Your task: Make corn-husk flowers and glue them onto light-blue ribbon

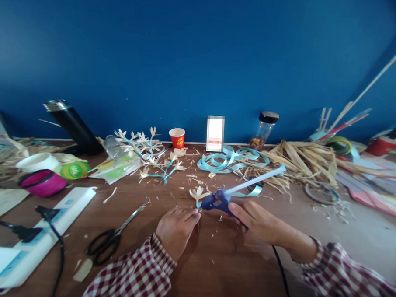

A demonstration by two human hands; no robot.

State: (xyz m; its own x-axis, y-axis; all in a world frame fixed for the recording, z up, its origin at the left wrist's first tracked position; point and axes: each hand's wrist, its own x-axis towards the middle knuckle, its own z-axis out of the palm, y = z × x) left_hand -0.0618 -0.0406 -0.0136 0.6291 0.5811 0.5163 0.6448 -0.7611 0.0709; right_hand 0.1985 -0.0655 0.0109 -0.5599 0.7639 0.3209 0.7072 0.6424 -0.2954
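My right hand [257, 219] is wrapped round the grip of a blue glue gun [218, 201]. A long whitish glue stick [255, 178] juts out of the gun's back, up and to the right. My left hand [179, 226] pinches the stem of a small craft flower [198, 194] with pale petals and a light blue wrapped base. The gun's nozzle is at the flower's base, touching or nearly so; I cannot tell which. My left fingertips hide most of the stem.
Scissors [117, 237] lie left of my left hand, near a white power strip [46, 234]. Behind are finished-looking flower sprigs [166, 172], a red paper cup [177, 139], coiled light blue ribbon [217, 162], dried husks [302, 162] and a jar [264, 129]. A black cord [282, 275] trails below my right wrist.
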